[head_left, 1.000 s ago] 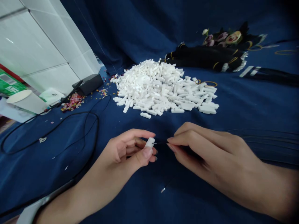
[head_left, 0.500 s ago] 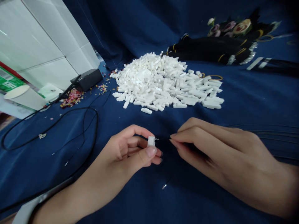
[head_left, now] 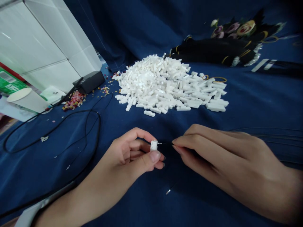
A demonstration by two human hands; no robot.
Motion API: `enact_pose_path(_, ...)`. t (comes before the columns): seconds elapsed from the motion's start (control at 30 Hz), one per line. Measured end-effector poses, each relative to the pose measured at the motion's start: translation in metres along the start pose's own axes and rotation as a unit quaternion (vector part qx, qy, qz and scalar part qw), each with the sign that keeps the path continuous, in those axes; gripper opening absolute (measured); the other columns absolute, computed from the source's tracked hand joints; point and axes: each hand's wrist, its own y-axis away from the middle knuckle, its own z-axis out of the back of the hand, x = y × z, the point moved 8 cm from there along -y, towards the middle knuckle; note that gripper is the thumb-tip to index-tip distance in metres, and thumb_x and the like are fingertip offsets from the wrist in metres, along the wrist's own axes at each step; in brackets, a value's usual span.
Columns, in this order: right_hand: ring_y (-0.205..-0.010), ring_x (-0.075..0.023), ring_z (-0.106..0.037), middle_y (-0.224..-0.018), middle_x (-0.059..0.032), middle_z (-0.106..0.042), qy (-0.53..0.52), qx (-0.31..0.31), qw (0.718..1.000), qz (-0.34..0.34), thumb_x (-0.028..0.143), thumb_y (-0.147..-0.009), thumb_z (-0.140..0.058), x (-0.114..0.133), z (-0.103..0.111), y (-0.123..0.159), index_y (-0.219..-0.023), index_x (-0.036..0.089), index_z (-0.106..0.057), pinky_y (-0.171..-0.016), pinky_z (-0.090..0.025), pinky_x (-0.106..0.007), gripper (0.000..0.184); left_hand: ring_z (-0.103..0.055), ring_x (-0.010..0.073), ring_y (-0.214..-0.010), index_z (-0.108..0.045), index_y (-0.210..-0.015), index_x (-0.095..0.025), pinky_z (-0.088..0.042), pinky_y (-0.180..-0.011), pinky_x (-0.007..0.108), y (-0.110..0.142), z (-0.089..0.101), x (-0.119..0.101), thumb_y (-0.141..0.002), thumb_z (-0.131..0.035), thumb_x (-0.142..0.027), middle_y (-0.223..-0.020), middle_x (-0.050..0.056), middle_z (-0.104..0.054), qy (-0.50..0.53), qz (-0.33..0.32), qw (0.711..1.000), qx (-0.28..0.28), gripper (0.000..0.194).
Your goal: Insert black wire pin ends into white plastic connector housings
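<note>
Between the thumb and index finger of my left hand [head_left: 134,154] is a small white connector housing [head_left: 153,145] with a ribbed side. My right hand [head_left: 220,160] pinches a thin black wire [head_left: 167,144] near its end. The wire's metal terminal [head_left: 160,143] points left at the housing's right side; whether its tip is inside or only touching I cannot tell. Below the hands, another metal-tipped wire end [head_left: 168,191] lies on the blue cloth [head_left: 132,205]. Beyond them rises a large heap of white connector housings [head_left: 153,85].
Black bundles [head_left: 208,52] with yellow bands and artificial flowers [head_left: 245,28] lie at the back right. On the left are a black cable [head_left: 54,126], a paper cup [head_left: 28,100], a black box [head_left: 91,82] and scattered colourful bits [head_left: 75,99]. More black wires [head_left: 272,135] run behind my right hand.
The view has shifted slightly, so everything sits a little lower and further right. Both hands keep their grips, with the terminal still at the housing's side.
</note>
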Motion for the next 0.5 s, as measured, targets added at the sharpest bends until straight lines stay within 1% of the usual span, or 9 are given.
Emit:
enact_pose_path(0.17, -0.061, -0.0073, -0.045, -0.078, 0.0009, -0.053, 0.006, 0.012, 1.000, 0.009, 0.009, -0.096, -0.046, 0.0019, 0.0000, 0.0033, -0.099, 0.015, -0.054, -0.048, -0.035, -0.025, 0.010, -0.072, 0.0062, -0.068, -0.066, -0.081, -0.022, -0.052, -0.063, 0.011, 0.0006, 0.0011, -0.0013, -0.082, -0.075, -0.016, -0.075, -0.006, -0.074, -0.011, -0.010, 1.000, -0.004, 0.010)
enact_pose_path(0.27, -0.062, -0.0069, -0.046, -0.078, 0.0012, -0.054, 0.002, 0.006, 1.000, 0.004, 0.008, -0.096, -0.046, 0.0011, -0.0002, 0.0061, -0.100, 0.015, -0.054, -0.050, -0.036, -0.024, 0.011, -0.072, 0.0065, -0.068, -0.067, -0.080, -0.022, -0.052, -0.063, 0.011, 0.0010, 0.0014, -0.0016, -0.083, -0.075, -0.018, -0.076, -0.006, -0.073, -0.012, -0.011, 1.000, -0.001, 0.010)
enact_pose_path(0.5, -0.057, -0.0069, -0.045, -0.073, 0.0004, -0.053, -0.016, -0.014, 1.000, 0.007, 0.007, -0.093, -0.048, 0.0058, 0.0021, 0.0006, -0.089, 0.013, -0.059, -0.047, -0.036, -0.025, 0.013, -0.073, 0.0071, -0.070, -0.066, -0.080, -0.022, -0.053, -0.065, 0.012, 0.0023, -0.0010, -0.0027, -0.082, -0.076, -0.017, -0.077, -0.006, -0.074, -0.009, -0.013, 1.000, 0.014, 0.011)
